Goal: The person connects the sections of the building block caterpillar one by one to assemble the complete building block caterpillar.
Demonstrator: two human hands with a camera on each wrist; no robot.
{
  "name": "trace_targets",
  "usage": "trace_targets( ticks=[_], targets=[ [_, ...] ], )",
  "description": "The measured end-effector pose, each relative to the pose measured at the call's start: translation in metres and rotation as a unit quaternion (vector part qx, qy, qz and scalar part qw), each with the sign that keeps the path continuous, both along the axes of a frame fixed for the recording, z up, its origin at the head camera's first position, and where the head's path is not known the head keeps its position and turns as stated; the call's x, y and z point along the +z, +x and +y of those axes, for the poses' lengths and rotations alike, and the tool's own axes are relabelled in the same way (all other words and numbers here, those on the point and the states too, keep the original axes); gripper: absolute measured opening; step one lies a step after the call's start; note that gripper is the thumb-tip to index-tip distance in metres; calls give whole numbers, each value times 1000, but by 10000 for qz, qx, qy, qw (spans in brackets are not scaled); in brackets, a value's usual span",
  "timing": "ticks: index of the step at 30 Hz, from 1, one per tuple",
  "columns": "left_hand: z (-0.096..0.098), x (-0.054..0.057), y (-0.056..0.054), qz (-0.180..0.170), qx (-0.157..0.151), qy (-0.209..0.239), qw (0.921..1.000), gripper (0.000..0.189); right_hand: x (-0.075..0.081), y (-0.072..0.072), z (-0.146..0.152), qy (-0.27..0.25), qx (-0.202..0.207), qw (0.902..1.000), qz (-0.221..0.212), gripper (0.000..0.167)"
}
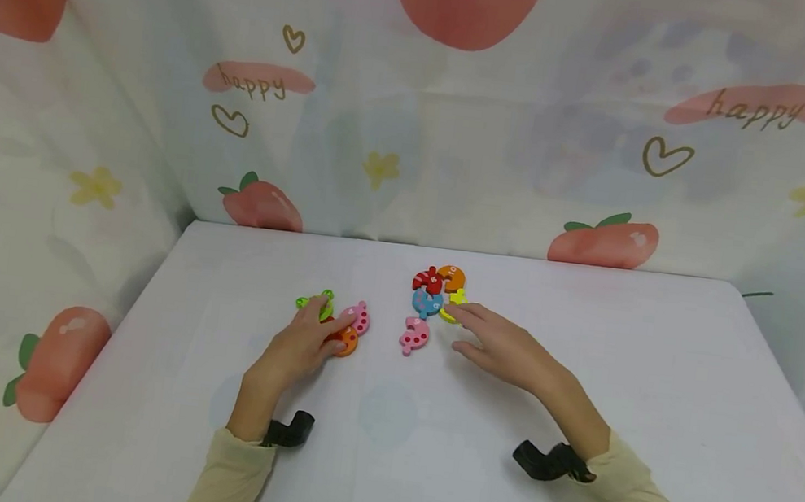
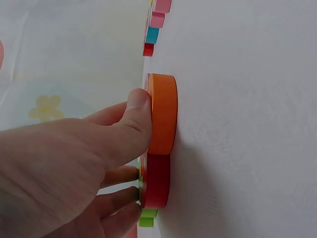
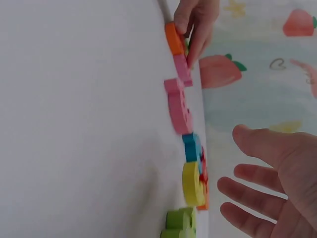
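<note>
Small, flat, painted curved pieces with dots and stripes lie on the white table in two groups. My left hand (image 1: 299, 348) rests over the left group, fingers spread. Its thumb (image 2: 137, 101) touches the upper edge of an orange piece (image 2: 164, 114), and other fingertips lie at a red piece (image 2: 158, 181) and a green piece (image 1: 326, 308). A pink dotted piece (image 1: 362, 319) lies beside its fingers. My right hand (image 1: 510, 351) hovers with fingers extended, holding nothing, at the right of the second group. Nearest it are a yellow piece (image 3: 192, 184) and a green piece (image 3: 179, 222).
Also in the second group are a red striped piece (image 1: 427, 280), an orange piece (image 1: 452, 277) and a blue piece (image 1: 426, 303). Another pink dotted piece (image 1: 414, 335) lies just below them. A printed curtain (image 1: 455, 167) hangs behind the table (image 1: 380, 461).
</note>
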State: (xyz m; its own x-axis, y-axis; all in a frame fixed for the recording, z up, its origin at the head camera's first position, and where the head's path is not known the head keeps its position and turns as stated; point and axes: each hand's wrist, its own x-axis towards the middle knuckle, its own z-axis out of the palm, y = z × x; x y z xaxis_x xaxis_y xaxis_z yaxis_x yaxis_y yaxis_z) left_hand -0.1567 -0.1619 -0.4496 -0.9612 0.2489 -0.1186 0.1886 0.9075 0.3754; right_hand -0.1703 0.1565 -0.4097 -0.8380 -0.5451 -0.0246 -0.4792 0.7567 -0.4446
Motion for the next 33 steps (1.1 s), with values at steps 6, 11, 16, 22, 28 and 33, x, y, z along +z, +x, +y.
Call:
trace_targets(
  ticks=[6,11,16,22,28,33],
  targets=[
    [2,2,1,-24,167,6,9999,50,-7,6,39,178,-557,9980,250,59],
    [8,3,0,92,311,94,9994,50,1,2,58,-1,-958,9949,331,63],
    [12,4,-1,63,417,110,9991,51,8,-8,65,-65,-959,9940,516,64],
    [13,4,-1,135,378,158,9991,52,15,-20,57,16,-913,9952,353,66],
    [12,4,-1,145,382,161,9990,52,18,-25,49,135,-931,9955,138,67],
    [11,2,0,117,367,122,9992,52,9,-24,51,203,-811,9963,-187,63]
  ],
)
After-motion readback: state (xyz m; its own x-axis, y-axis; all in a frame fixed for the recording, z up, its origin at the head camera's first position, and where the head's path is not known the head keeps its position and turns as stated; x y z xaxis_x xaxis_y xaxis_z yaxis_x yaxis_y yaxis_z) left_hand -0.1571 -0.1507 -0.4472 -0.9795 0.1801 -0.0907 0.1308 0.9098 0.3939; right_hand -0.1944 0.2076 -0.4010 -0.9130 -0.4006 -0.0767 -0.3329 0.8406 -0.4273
